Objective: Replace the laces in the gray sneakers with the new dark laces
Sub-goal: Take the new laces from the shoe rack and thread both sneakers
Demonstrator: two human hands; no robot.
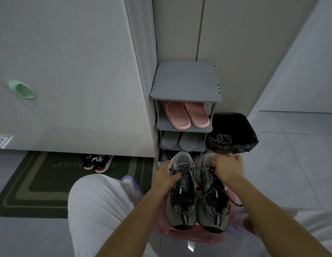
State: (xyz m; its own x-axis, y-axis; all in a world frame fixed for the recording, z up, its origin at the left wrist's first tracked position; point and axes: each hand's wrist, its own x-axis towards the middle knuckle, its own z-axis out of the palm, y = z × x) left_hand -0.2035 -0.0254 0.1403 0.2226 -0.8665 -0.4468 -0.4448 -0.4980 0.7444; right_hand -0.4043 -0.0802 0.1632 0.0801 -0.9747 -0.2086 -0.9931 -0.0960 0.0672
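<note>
Two gray sneakers stand side by side on a pink stool [182, 236], toes pointing away from me. Both carry dark speckled laces [182, 168]. My left hand [164, 176] grips the left sneaker [180, 206] at its tongue and laces, thumb over the top. My right hand [228, 168] is curled over the front of the right sneaker [212, 210], holding it by the laces. A loose dark lace end [235, 202] trails off the right sneaker's side.
A gray shoe rack [185, 84] stands just ahead with pink slippers [187, 115] and gray slippers [180, 141]. A black-lined bin [235, 130] holding light old laces [221, 139] sits right of it. Black-red shoes [98, 162] lie on a doormat [40, 182] at left.
</note>
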